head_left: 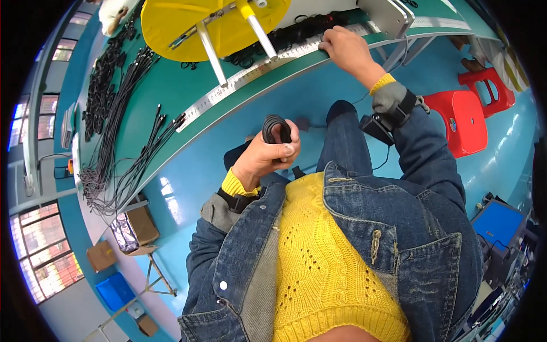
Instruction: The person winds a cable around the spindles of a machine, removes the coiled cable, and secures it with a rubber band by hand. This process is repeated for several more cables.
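My left hand [266, 153] is closed around a coiled black cable [276, 126], held in front of the table edge. Farther right, my right hand [347, 52] reaches to the table with curled fingers at a long white ruler strip [250, 73] along the front edge. Whether anything is between those fingertips is hidden. Just behind it lies a heap of black cables [302, 33]. A yellow disc [199, 28] with two metal posts [209, 52] stands over the table, left of my right hand.
On the green table [171, 85], long black cables [122, 114] lie in bundles at the left. A grey metal bracket [390, 17] stands right of my right hand. Red stools [458, 122] are on the right, and a cardboard box [141, 228] is below the table's left end.
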`<state>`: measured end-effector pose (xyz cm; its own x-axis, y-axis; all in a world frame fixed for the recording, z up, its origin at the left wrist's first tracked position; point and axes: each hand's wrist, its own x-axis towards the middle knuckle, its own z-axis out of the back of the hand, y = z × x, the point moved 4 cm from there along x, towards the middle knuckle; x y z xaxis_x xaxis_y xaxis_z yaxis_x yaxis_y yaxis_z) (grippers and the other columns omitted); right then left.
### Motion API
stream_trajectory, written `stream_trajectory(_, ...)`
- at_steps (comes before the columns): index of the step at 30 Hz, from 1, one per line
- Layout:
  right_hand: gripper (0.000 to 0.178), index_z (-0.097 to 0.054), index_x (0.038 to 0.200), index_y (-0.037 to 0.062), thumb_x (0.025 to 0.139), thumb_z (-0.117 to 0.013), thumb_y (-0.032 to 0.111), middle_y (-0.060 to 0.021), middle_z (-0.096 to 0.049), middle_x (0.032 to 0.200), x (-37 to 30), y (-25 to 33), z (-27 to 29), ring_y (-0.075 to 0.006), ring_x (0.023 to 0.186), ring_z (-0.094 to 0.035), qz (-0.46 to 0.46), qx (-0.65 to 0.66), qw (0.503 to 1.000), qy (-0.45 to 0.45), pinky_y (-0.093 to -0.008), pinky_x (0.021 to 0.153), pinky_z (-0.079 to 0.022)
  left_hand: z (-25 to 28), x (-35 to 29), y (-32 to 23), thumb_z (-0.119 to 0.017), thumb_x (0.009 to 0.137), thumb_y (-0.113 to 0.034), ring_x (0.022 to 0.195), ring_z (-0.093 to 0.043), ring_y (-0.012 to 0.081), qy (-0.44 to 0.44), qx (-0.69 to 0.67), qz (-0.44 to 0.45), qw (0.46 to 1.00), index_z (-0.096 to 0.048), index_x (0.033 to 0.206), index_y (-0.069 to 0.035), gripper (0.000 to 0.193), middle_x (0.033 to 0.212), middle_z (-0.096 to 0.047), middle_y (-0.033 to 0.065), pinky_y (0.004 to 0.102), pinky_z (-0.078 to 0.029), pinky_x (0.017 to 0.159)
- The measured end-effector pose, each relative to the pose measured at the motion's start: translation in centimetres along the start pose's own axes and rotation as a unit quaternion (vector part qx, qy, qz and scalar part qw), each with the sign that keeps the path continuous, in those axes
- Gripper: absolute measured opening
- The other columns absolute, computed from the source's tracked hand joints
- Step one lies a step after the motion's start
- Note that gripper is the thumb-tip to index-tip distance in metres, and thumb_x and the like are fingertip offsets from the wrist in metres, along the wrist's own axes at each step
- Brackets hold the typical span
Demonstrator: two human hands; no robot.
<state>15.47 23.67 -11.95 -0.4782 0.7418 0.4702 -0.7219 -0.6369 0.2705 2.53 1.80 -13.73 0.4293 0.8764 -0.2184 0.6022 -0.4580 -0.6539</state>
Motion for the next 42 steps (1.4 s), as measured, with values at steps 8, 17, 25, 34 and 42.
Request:
stream_trajectory(8,0.019,-0.063,0.079,0.0008,0.08,-0.066,0.02,0.0033,-0.053,0.063,-6.9,9.0,1.9,-0.0046,0.056,-0.045,-0.137,0.572,0.761,0.275,-0.0222,0.049,-0.037,1.4,-0.9,-0.1,-0.063,0.079,-0.011,0.054,-0.039,0.0085,-0.165,0.022,-0.127,0.978,-0.048,0.093,-0.005,0.022,0.07,-0.045,0.0024,0.0197,-0.03,0.041)
stream_trajectory(17,0.016,-0.062,0.085,0.0005,0.084,-0.062,0.017,-0.0008,-0.054,0.065,-12.0,11.4,-0.4,-0.006,0.051,-0.042,-0.203,0.749,0.509,0.372,-0.0174,0.045,-0.034,1.8,-1.9,-0.2,-0.054,0.088,-0.015,0.053,-0.042,0.0068,-0.241,0.188,-0.117,0.945,-0.052,0.088,-0.004,0.011,0.066,-0.048,0.0008,0.0197,-0.032,0.042)
stream_trajectory(25,0.014,-0.061,0.092,0.0006,0.084,-0.059,0.012,-0.0022,-0.058,0.066,-13.2,10.9,1.0,-0.0072,0.059,-0.055,-0.174,0.729,0.533,0.391,-0.0193,0.048,-0.043,1.2,-2.0,1.0,-0.055,0.086,-0.014,0.05,-0.041,0.0054,-0.215,0.123,-0.038,0.968,-0.053,0.085,-0.005,0.009,0.06,-0.047,-0.0015,0.0194,-0.031,0.042)
stream_trajectory(34,0.033,-0.059,0.099,0.0012,0.071,-0.071,0.015,-0.0039,-0.059,0.066,-8.5,11.6,3.6,-0.0114,0.065,-0.06,0.111,0.404,0.839,0.348,-0.025,0.055,-0.048,1.5,-1.4,1.9,-0.064,0.077,-0.015,0.058,-0.053,0.0114,-0.26,0.476,-0.037,0.839,-0.054,0.09,-0.001,0.022,0.066,-0.056,0.0036,0.0268,-0.042,0.051)
stream_trajectory(42,0.042,-0.047,0.101,-0.0009,0.072,-0.07,0.018,-0.0046,-0.057,0.075,-12.0,12.6,-1.9,-0.0122,0.071,-0.057,0.055,0.509,0.773,0.375,-0.0286,0.054,-0.044,1.7,-2.3,2.1,-0.073,0.065,-0.013,0.078,-0.063,0.0286,-0.311,0.614,-0.101,0.718,-0.052,0.104,0.0,0.046,0.086,-0.062,0.0188,0.0353,-0.048,0.068)
